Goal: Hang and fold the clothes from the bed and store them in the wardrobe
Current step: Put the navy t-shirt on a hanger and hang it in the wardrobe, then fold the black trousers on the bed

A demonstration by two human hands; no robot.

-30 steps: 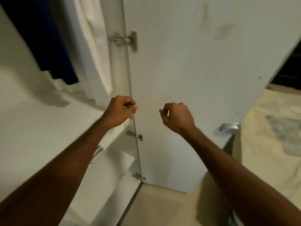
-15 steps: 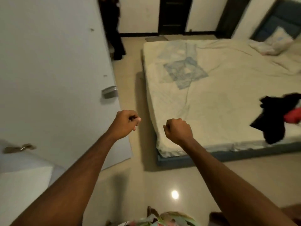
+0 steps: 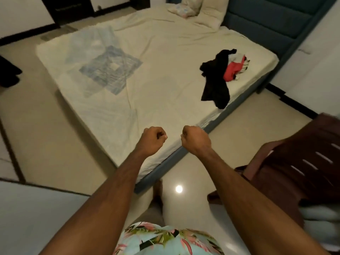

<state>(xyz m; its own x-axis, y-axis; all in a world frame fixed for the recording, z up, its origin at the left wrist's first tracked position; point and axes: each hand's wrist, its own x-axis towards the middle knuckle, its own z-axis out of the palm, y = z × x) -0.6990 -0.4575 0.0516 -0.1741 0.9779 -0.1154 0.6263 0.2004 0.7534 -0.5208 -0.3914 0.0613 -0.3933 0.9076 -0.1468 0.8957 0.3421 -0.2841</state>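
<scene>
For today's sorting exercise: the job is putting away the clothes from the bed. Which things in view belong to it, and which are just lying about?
Belongs to the job:
black garment
red garment
white garment
bed
left hand, fist empty
right hand, fist empty

Just lying about:
pillows
brown chair
blue headboard

Clothes [image 3: 219,74] heaped on bed [image 3: 156,85]

Head view, single: looks forward and down from standing height across near floor [image 3: 55,144] toward bed [image 3: 156,85].
</scene>
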